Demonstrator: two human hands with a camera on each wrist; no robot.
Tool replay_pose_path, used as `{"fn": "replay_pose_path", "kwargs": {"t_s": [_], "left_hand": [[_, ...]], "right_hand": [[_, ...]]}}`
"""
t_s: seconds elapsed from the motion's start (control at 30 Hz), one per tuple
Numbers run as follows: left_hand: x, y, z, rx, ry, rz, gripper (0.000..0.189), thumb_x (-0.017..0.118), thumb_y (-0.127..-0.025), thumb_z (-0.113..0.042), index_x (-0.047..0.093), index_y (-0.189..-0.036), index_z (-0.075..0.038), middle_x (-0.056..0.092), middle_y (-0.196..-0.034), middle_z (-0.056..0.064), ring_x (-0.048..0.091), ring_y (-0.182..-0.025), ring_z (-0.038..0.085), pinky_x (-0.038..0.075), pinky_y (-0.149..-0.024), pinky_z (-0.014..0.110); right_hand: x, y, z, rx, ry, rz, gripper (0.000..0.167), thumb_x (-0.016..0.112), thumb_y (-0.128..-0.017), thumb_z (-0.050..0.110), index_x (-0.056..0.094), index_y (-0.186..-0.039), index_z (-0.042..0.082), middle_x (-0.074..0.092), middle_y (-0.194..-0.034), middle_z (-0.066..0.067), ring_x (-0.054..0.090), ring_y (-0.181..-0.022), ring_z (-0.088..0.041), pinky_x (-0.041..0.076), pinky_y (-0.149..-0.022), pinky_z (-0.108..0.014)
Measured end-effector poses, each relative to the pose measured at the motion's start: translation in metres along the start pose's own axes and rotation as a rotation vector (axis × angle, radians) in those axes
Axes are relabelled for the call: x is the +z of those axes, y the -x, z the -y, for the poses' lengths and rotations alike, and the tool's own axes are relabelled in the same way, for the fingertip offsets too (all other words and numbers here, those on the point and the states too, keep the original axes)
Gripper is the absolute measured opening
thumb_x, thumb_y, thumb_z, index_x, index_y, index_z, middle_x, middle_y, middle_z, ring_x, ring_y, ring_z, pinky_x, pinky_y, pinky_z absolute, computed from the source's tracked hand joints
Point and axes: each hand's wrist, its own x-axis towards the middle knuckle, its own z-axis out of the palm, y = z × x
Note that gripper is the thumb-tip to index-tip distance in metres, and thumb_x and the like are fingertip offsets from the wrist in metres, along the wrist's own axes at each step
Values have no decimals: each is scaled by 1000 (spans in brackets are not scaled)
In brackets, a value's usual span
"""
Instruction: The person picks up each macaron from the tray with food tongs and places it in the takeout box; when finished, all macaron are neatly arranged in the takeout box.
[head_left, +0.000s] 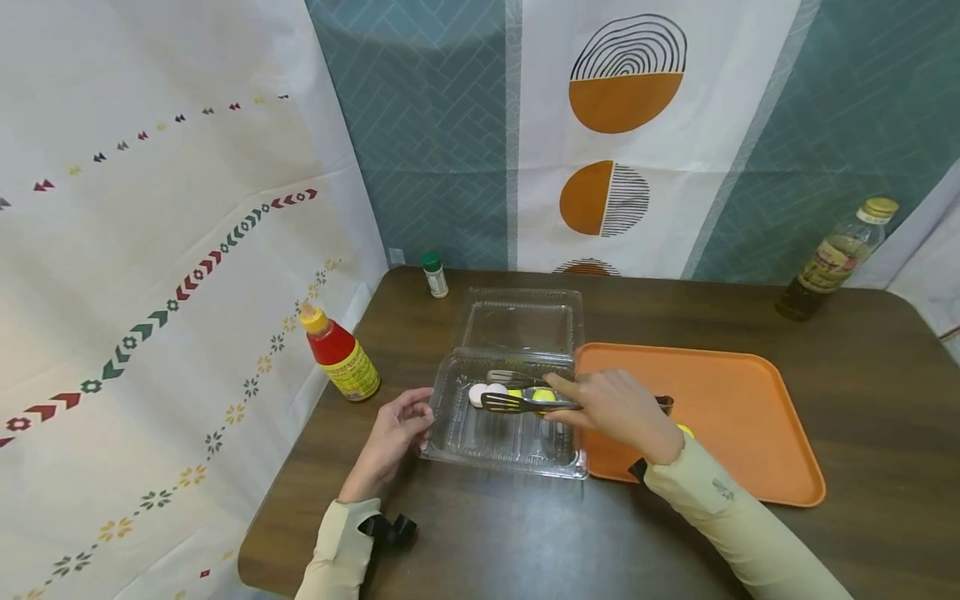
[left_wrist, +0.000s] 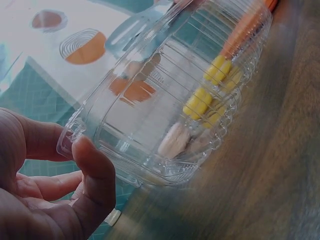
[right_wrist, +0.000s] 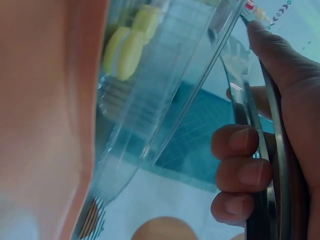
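Note:
My left hand [head_left: 393, 433] pinches the left rim of an open clear plastic clamshell container [head_left: 480, 457] between thumb and finger. In the container's back half lie white macarons [head_left: 477, 395] and yellow macarons [head_left: 543, 397], in a row. My right hand [head_left: 618, 408] grips metal tongs [right_wrist: 240, 100] with dark slotted heads, held over the container. The tong heads stand apart above the row; whether they touch a macaron I cannot tell. In the left wrist view the pieces show through the clear wall [left_wrist: 150, 125].
An orange tray [head_left: 735, 417] adjoins the container's right side, with something yellow [head_left: 686, 431] on it, partly behind my right wrist. A red-and-yellow sauce bottle [head_left: 341, 354] stands at left, a green-capped shaker [head_left: 434, 275] at the back, an oil bottle [head_left: 832, 258] at back right.

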Motion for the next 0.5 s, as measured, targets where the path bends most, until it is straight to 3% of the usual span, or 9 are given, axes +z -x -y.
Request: {"fn": "replay_pose_path", "kwargs": {"t_s": [0.17,0.37,0.5], "left_hand": [[0,-2,0,6,8,-1,42,56,-95,8,51,-137,8,58,-94,14,53,-67,17,48,-57,25],[1,-1,0,17,33,10,42,56,-94,9,50,-136,10,57,-93,13,52,-65,16,47,-56,24],[1,-1,-1,29,26,16,42,56,-95,8,50,-136,11,58,-93,14,52,-66,16,48,-56,24]], "right_hand": [[-3,-12,7,-28,-4,56,57,70,-89,52,68,-131,14,23,-52,11,13,-43,-5,13,-43,-22],[0,-22,18,-78,-18,109,52,73,-88,50,68,-123,13,32,-50,8,28,-38,-8,20,-40,-24],[6,-24,26,-89,-20,147,53,73,-88,50,68,-126,13,35,-50,8,33,-39,-7,25,-39,-23]]}}
